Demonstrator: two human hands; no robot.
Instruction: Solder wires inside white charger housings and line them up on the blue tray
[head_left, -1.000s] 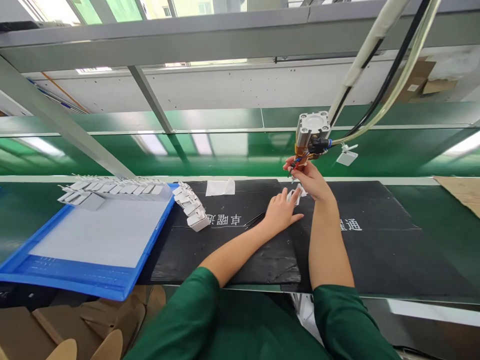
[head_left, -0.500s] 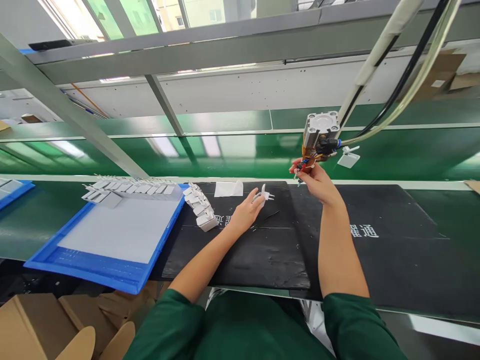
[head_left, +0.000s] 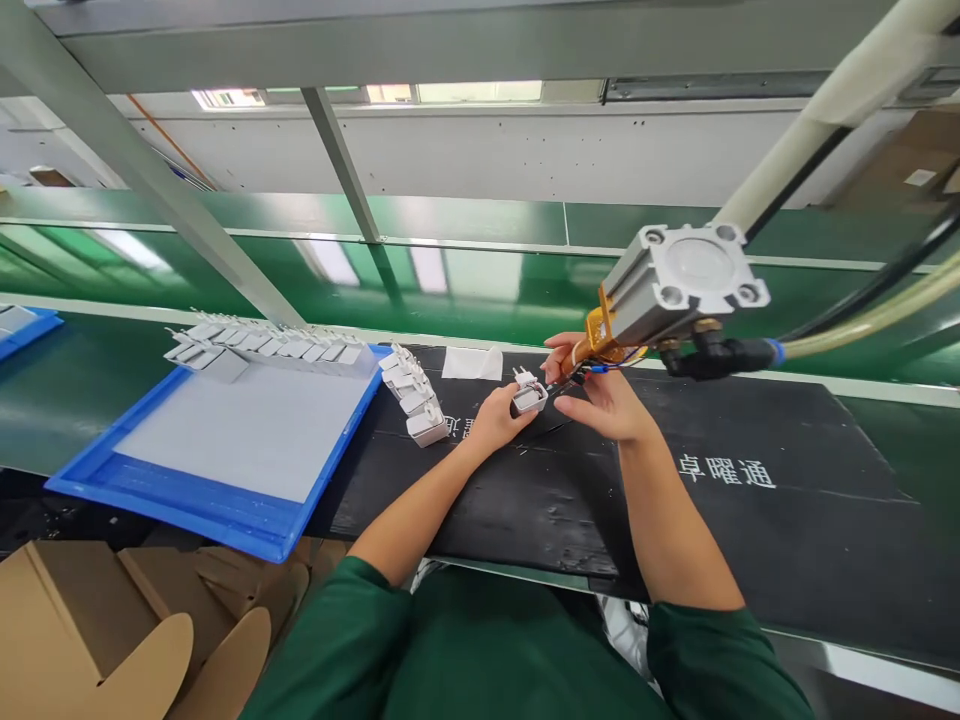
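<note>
My left hand (head_left: 499, 418) is closed around a white plug adapter (head_left: 529, 394), whose pins point up and whose open side faces right. My right hand (head_left: 611, 405) grips the lower end of a pneumatic tool (head_left: 615, 330) with a silver cylinder and an orange-gold body. The tool's tip comes down close to the adapter's open side; whether they touch I cannot tell. Small blue and dark wires show by my right fingers. A row of similar white adapters (head_left: 414, 393) stands to the left of my left hand.
A blue tray (head_left: 202, 515) on the left carries a white sheet and more adapters (head_left: 277, 340) along its back edge. White paper (head_left: 472, 363) lies on the black mat (head_left: 540, 510). Hoses (head_left: 870, 300) run from the tool to the upper right. Cardboard boxes (head_left: 67, 610) are at lower left.
My right hand has brought the tool down and left, close to the adapter. The adapter in my left hand has turned so its open side shows. The camera view has tilted downward.
</note>
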